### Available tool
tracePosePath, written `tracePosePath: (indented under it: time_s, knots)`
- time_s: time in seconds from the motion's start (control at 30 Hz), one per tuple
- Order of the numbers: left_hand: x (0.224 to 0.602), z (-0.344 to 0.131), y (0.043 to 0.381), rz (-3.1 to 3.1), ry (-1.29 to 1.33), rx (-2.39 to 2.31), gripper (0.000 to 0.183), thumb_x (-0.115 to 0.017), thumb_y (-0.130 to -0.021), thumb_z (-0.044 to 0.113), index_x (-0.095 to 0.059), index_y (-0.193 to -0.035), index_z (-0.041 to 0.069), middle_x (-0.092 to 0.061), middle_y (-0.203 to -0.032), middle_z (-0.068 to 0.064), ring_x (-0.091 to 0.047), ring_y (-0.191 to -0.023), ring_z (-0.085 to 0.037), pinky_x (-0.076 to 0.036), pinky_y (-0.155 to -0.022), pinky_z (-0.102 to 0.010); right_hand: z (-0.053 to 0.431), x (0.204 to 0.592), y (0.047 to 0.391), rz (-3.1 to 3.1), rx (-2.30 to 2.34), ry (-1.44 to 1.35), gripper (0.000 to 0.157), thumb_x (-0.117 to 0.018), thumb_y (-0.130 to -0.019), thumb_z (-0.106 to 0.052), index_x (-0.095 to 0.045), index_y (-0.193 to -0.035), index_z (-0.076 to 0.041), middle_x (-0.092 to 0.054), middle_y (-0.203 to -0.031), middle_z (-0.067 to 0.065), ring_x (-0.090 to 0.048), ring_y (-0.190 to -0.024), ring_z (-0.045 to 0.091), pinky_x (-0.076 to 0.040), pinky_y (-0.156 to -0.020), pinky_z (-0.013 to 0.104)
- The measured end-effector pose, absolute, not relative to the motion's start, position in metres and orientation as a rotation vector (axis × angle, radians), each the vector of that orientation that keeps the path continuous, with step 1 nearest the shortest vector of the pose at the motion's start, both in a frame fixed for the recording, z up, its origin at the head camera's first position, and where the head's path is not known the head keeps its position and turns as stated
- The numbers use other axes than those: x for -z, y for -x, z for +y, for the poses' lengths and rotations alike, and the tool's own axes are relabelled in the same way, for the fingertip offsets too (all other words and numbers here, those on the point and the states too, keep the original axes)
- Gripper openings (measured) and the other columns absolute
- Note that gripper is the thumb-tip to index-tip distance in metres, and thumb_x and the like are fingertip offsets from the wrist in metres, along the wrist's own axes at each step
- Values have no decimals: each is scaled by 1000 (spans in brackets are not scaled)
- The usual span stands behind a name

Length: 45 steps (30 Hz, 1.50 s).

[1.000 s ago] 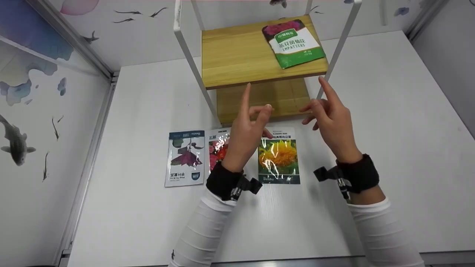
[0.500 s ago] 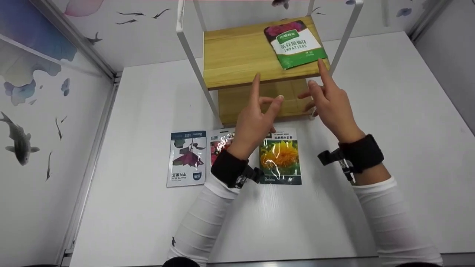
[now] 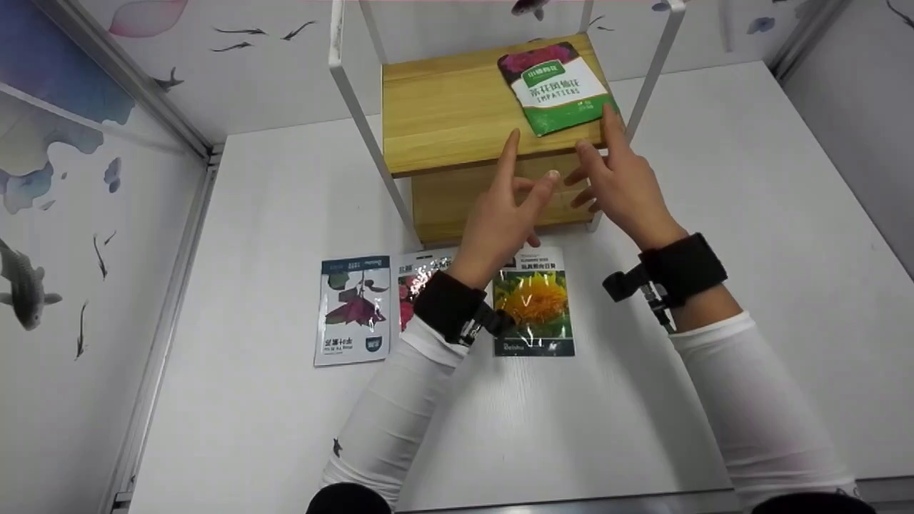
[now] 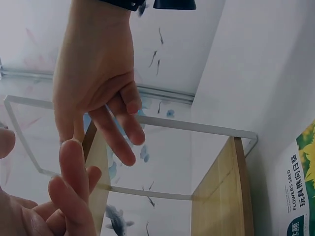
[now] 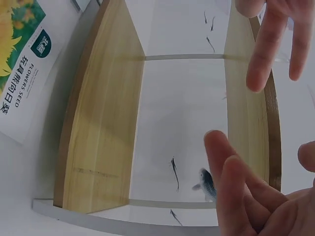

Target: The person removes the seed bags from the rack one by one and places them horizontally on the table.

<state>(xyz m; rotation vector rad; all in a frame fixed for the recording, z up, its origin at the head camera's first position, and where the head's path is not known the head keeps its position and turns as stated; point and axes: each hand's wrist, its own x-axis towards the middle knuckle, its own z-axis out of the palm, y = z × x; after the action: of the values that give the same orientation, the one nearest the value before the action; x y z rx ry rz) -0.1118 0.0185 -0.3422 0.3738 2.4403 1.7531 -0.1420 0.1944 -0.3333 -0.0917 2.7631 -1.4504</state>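
Note:
On the upper wooden shelf (image 3: pixel 443 118) lies a green and white impatiens seed packet (image 3: pixel 564 96), tilted near its right side. My right hand (image 3: pixel 628 189) holds nothing; its extended index fingertip overlaps the packet's lower right corner in the head view, other fingers loosely bent. To its left, my left hand (image 3: pixel 503 214) is also free of any object, index finger pointing over the shelf's front edge. The left hand partly hides a red-flower seed packet (image 3: pixel 408 285) on the table. A yellow sunflower seed packet (image 3: pixel 532 307) lies just below both hands.
A purple-flower seed packet (image 3: pixel 353 310) lies on the white table (image 3: pixel 264 400) at the left. The two-tier rack has white metal posts (image 3: pixel 363 118) on both sides and a lower shelf (image 3: pixel 450 207) close above the table.
Both hands have moved forward and closer together, the right index fingertip from the shelf's front corner up to the impatiens packet. The packets stay in place.

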Motion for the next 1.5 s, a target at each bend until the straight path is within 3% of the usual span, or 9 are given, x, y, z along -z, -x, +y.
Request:
tracePosePath:
  time_s: [0.2,0.43,0.73,1.27,1.5]
  knots:
    - [337,23,122,2499,-435,-1638,70,-38,-81,66,3,-135,50,-60,-107,5,-56,-47,-21,-48,-48,-31,190,331,152,2767,1416,31,66,-31,-89,-56,8,-140,-39,-62,-96,9,-64,-61,21,-52,-54,37]
    - [335,30,135,2487,-418,-1599,67,-34,-82,67,1,-137,48,-64,-94,8,-54,-46,-29,-47,-45,-32,190,330,157,2761,1431,-47,69,-29,-89,-56,10,-141,-33,-62,-93,13,-64,-59,24,-52,-54,39]
    - [334,40,140,2577,-361,-1442,65,-26,-83,68,1,-138,45,-64,-91,7,-56,-45,-21,-45,-46,-30,193,325,160,2710,1430,-169,75,-31,-90,-53,19,-140,-26,-63,-93,10,-65,-62,23,-53,-56,37]
    - [336,41,152,2454,-215,-1624,67,-31,-85,64,1,-139,42,-64,-93,6,-54,-45,-25,-45,-43,-33,197,327,157,2759,1453,-127,63,-33,-90,-51,2,-141,-39,-64,-90,12,-64,-59,22,-52,-53,38]
    - [338,36,151,2365,-199,-1779,61,-36,-88,56,-5,-139,44,-65,-88,3,-49,-42,-22,-48,-45,-34,191,329,153,2765,1458,-135,66,-32,-90,-53,-2,-144,-31,-65,-91,9,-64,-58,22,-52,-54,36]
